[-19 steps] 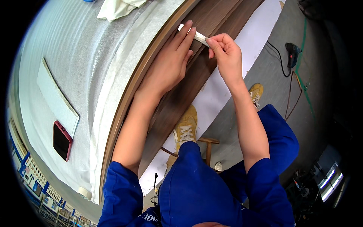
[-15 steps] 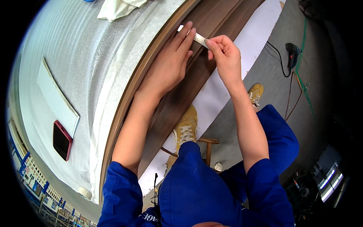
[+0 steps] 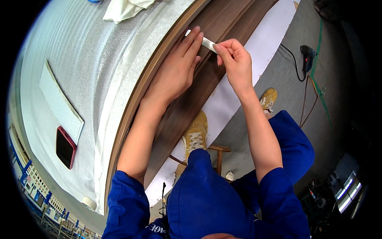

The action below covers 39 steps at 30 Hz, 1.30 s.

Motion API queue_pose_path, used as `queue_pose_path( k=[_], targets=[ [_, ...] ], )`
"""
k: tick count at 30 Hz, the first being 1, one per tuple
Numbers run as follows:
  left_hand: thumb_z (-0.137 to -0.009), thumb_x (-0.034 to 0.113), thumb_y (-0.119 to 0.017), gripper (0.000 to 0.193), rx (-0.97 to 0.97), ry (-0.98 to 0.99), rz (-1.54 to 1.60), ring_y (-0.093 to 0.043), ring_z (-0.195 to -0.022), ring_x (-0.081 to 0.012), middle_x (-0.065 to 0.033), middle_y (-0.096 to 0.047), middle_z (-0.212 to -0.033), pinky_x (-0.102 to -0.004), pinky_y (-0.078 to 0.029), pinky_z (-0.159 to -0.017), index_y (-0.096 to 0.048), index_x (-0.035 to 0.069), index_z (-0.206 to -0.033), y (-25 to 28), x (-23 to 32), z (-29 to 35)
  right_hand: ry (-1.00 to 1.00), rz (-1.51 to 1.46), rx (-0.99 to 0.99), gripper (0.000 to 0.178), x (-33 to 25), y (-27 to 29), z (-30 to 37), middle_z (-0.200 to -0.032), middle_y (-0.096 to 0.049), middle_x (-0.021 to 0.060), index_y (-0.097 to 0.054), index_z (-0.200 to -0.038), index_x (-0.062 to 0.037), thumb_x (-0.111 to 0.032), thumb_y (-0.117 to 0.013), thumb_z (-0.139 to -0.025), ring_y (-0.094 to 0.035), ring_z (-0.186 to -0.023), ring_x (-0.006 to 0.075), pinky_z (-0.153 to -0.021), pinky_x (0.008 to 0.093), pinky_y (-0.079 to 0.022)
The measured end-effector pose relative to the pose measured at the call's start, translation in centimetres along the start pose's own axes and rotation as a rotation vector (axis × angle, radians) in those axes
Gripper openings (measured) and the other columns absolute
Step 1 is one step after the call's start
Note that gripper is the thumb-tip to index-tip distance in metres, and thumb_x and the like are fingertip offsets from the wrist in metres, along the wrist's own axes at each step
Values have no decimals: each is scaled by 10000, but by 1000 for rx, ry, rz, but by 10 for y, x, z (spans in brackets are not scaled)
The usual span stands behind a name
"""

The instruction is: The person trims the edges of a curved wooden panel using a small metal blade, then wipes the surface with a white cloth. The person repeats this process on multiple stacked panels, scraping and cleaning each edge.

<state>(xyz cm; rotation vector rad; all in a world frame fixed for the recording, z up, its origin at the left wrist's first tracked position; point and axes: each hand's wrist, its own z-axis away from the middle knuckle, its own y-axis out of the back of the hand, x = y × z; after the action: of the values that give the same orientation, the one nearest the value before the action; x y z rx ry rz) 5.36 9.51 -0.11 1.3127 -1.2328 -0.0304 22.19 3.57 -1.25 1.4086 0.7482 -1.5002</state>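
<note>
Your left hand [image 3: 173,75] lies flat, fingers nearly straight, right over the strip [image 3: 208,44], with one end peeking out past your fingertips. Right hand [image 3: 238,65] has the other end pinched, thumb against fingers. Versus a half-second ago, both hands and the strip slid a touch toward you. Materials: crinkly white sheet [image 3: 113,51], thin pale strip, long grooved wood-grain board [image 3: 221,20].

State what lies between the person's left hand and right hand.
In the head view, a white strip spans the gap from the left hand to the right hand, over brown wood.
</note>
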Motion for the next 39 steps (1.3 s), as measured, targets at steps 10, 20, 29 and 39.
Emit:
queue_pose_path(
  k=[10,20,29,39],
  targets=[
    [-944,63,-542,502,-21,8,7,-381,-1389,-349,-113,-395,-1522,-425,-321,-1149,-447,61,-1438,3,1,5,-5,-16,-9,150,1,-3,7,-593,-552,-31,-612,-864,-26,-145,-643,-949,-429,-542,20,-495,223,-325],
    [-946,63,-542,516,-39,22,-12,-372,-1395,-344,-111,-379,-1534,-426,-312,-1154,-435,69,-1451,6,1,14,-10,34,-18,144,-7,-8,17,-587,-556,-16,-613,-858,-21,-132,-641,-946,-444,-543,31,-501,226,-341],
    [-943,55,-546,509,-34,23,8,-383,-1388,-345,-115,-389,-1526,-422,-324,-1145,-449,70,-1442,7,0,18,10,7,-12,145,-3,-10,20,-590,-563,-10,-609,-851,-16,-124,-645,-941,-466,-548,37,-506,230,-350],
    [-936,38,-546,523,-55,37,-7,-379,-1395,-332,-119,-384,-1529,-415,-321,-1149,-445,77,-1448,12,2,27,-1,6,-18,139,-4,-15,29,-593,-560,-5,-606,-855,-16,-118,-639,-943,-472,-555,39,-512,228,-354]
  ],
)
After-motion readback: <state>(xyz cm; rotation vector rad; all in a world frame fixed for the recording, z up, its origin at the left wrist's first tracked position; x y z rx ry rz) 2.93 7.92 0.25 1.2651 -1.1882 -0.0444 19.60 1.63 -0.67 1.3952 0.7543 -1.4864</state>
